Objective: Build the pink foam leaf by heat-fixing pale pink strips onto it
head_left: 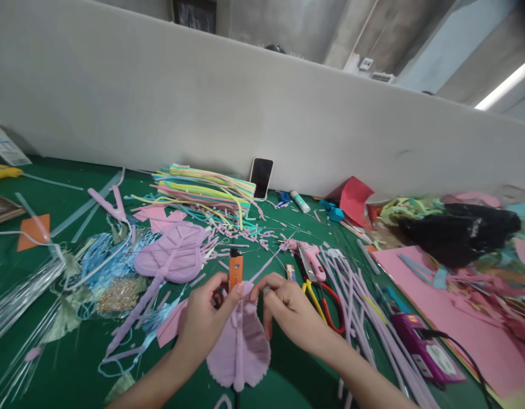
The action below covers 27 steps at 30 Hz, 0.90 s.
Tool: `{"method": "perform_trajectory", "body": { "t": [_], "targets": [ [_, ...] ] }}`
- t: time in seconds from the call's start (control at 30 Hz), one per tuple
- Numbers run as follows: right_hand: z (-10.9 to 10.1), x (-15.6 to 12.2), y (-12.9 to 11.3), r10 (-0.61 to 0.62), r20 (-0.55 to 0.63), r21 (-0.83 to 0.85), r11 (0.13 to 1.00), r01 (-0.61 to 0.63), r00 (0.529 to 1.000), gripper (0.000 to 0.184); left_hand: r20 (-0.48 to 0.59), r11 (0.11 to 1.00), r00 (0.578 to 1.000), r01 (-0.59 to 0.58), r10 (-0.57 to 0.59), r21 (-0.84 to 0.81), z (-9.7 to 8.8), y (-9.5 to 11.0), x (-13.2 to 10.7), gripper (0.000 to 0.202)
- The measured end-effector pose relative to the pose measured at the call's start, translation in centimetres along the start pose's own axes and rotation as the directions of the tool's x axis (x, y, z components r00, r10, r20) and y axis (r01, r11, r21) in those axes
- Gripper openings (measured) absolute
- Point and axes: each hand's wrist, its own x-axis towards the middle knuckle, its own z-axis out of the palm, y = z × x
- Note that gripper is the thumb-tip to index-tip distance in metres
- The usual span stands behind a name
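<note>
My left hand [211, 304] is closed, thumb and fingers pinching the top edge of a lilac leaf-shaped piece of fuzzy pipe cleaners [238, 358]. An orange tool with a black tip [235, 270] stands up right by that thumb; whether it is held or lies behind is unclear. At the leaf's upper right edge, my right hand [290, 307] has bent fingers closed on the leaf, near a thin lilac pipe cleaner [268, 262] running away to the upper right. A finished-looking lilac leaf [171, 253] on a wrapped stem lies to the left.
Scissors [319, 284], yellow-handled pliers [313, 301] and lilac pipe cleaners [373, 324] lie at right, beside a purple corded device [426, 346]. A colourful pipe-cleaner bundle [206, 190] and a phone [261, 177] are at the back. Blue tassels [104, 255] and beads [117, 295] are left.
</note>
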Motion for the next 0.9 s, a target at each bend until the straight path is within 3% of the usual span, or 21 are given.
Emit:
{"method": "perform_trajectory", "body": {
  "t": [0.2,0.33,0.47,0.6,0.73,0.9],
  "targets": [
    [0.5,0.0,-0.1,-0.077,0.015,-0.059,0.995,0.078,0.997,0.048,0.003,1.000,1.000,0.003,-0.003,-0.008,0.0,0.4,-0.1,0.031],
    [0.4,0.3,0.1,-0.082,-0.110,-0.168,0.984,0.063,0.991,0.045,0.010,1.000,1.000,0.010,-0.010,-0.017,0.0,0.3,-0.1,0.030],
    [-1.4,0.9,1.1,-0.097,-0.272,-0.303,0.953,0.010,0.957,0.022,-0.003,1.000,1.000,0.013,-0.013,-0.022,0.1,0.0,-0.1,0.029],
    [-4.0,1.5,2.5,-0.057,-0.369,-0.437,0.892,-0.119,0.928,0.026,-0.012,0.999,1.000,0.018,-0.018,-0.037,0.1,0.0,-0.1,0.029],
    [-4.6,3.5,2.6,-0.116,-0.335,-0.651,0.746,-0.141,0.935,0.021,0.001,0.999,0.999,0.038,-0.038,-0.034,0.2,0.1,-0.1,0.029],
    [-2.8,8.3,2.1,-0.014,-0.146,-0.771,0.628,-0.105,0.989,0.023,0.004,0.990,0.997,0.073,-0.073,-0.124,0.2,0.0,0.0,0.029]
  ]
}}
